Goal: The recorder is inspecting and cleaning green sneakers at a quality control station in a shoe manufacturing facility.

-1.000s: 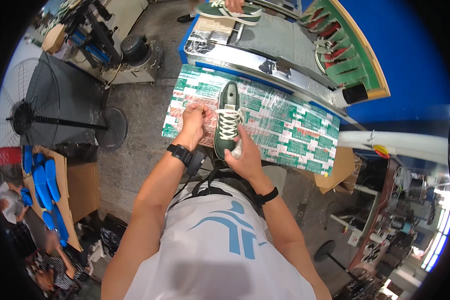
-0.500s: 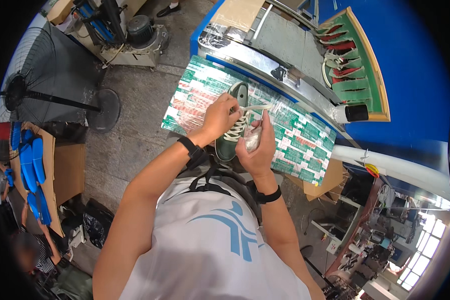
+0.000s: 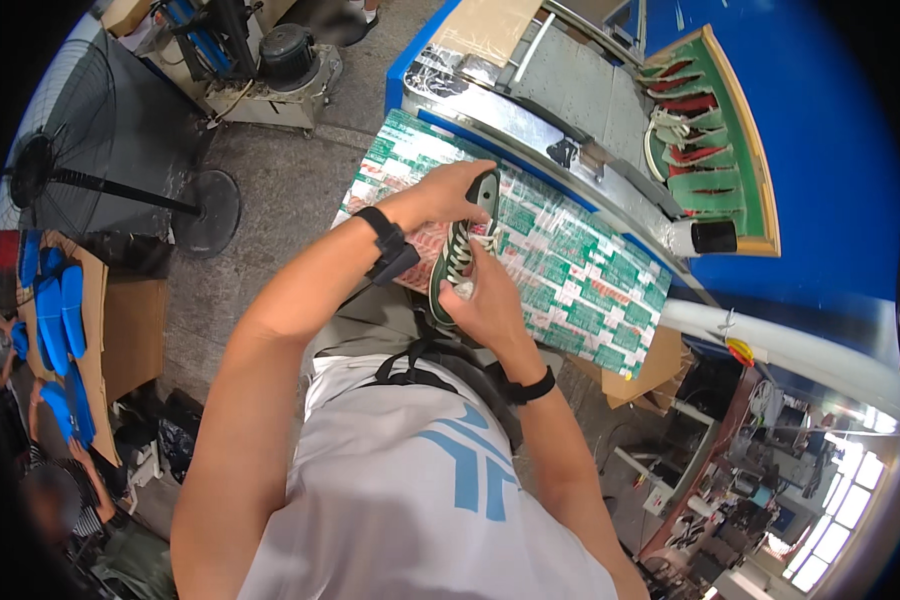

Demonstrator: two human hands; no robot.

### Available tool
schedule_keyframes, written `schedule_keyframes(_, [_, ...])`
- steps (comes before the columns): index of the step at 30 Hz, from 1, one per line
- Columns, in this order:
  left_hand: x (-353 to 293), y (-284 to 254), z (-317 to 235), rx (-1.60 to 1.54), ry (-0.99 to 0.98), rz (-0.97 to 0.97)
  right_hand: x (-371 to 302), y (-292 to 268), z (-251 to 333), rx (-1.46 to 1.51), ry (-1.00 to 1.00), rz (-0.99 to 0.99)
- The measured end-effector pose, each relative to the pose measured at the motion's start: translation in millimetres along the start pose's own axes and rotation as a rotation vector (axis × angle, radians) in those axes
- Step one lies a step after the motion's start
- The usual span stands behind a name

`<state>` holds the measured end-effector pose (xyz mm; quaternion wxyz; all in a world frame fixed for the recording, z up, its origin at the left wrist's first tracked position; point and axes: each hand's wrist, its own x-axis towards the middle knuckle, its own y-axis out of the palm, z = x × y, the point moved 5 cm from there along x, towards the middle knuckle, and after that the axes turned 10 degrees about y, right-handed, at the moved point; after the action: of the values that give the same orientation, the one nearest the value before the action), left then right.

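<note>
A dark green sneaker (image 3: 440, 281) with white laces lies lengthwise before me, its toe toward my body. My left hand (image 3: 442, 194) is closed round the heel end, thumb and fingers on either side of the collar. Over the near right side of the shoe, my right hand (image 3: 492, 298) is closed, with its thumb and fingers by the laces. A small crumpled whitish piece (image 3: 464, 289) shows beneath that hand. The palm hides the rest of it and part of the shoe. Under the shoe is a green, white and red patterned board (image 3: 590, 290) with a shiny clear covering.
A metal-edged machine bed (image 3: 560, 90) runs beyond the board. On it, a wood-rimmed tray (image 3: 767, 165) holds green and red shoe parts. A standing fan (image 3: 120, 190) is at left, near blue pieces (image 3: 58, 310) on a cardboard-topped table. Another person's hands are at far left.
My left hand has let go of the lace end and moved to the sneaker's heel. My right hand has shifted left onto the shoe. The stretched lace has dropped back by the shoe.
</note>
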<state>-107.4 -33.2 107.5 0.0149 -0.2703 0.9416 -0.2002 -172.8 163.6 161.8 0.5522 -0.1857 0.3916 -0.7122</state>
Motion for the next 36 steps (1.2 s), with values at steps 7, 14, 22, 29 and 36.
schedule_keyframes(7, [19,2,-21,0.498,-0.04,0.132,-4,36,61,0.17,0.079,0.273])
schedule_keyframes(14, [10,7,3,-0.005,-0.163,0.148,-34,-7,6,0.175,0.011,-0.114])
schedule_keyframes(22, [20,52,32,0.205,-0.365,-0.057,-28,-20,-17,-0.139,-0.129,-0.089])
schedule_keyframes(29, [20,40,11,0.252,-0.353,-0.01,-99,-44,-19,-0.057,-0.022,0.071])
schedule_keyframes(36, [19,44,18,0.235,-0.334,0.009,-29,1,-28,0.038,-0.199,-0.125])
